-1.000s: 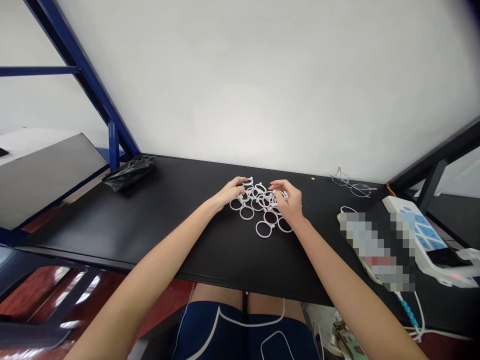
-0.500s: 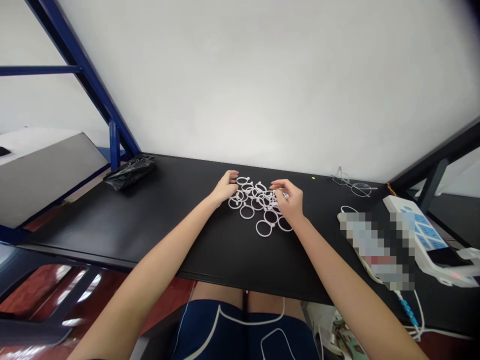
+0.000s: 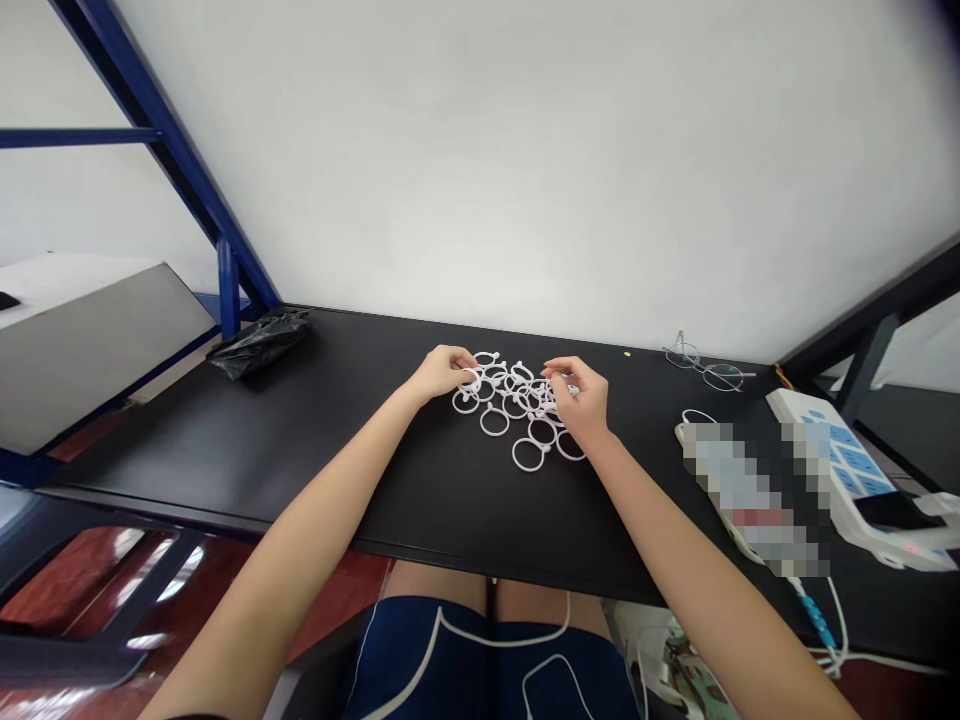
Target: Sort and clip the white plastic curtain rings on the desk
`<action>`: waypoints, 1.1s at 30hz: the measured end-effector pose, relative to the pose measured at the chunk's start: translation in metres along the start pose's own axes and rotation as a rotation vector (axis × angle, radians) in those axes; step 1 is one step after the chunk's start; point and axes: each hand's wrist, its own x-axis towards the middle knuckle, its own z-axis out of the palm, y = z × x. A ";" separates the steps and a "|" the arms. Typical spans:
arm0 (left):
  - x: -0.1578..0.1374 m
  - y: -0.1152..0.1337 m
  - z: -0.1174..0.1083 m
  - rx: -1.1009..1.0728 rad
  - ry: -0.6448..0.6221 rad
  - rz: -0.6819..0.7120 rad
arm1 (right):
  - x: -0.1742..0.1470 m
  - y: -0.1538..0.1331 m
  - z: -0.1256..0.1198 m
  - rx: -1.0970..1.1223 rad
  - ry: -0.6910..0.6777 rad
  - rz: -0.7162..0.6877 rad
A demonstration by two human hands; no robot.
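A loose pile of white plastic curtain rings point(image 3: 494, 421), each with a small eyelet, lies on the black tabletop point(image 3: 360, 400). At the pile's left edge my left hand point(image 3: 444, 372) is closed, thumb and fingers pinching one white curtain ring point(image 3: 471, 381). On the other side my right hand point(image 3: 581, 392) is bent over the rings with its thumb and fingertips together. What lies between those fingertips, if anything, is too small to make out. Part of the pile is hidden behind my right hand.
A crumpled black plastic bag point(image 3: 261, 343) lies at the far left. To the right are eyeglasses point(image 3: 721, 377), a blurred-out phone point(image 3: 739, 545) with a cable, and a white power strip point(image 3: 814, 420). A white wall point(image 3: 480, 180) rises behind the table.
My left hand has closed on a curtain ring at the pile's left side and drawn slightly left. My right hand has hardly moved.
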 end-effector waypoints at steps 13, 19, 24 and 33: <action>-0.008 0.012 0.001 0.209 0.089 0.251 | 0.000 0.001 0.001 -0.019 0.012 0.006; -0.011 0.015 -0.003 0.208 -0.031 0.270 | 0.000 0.000 0.001 -0.024 0.014 0.011; -0.013 0.014 -0.004 0.328 -0.063 0.319 | 0.000 -0.001 0.001 -0.031 0.003 0.025; -0.015 0.011 0.004 0.504 -0.041 0.307 | -0.001 0.001 0.002 -0.018 0.001 0.040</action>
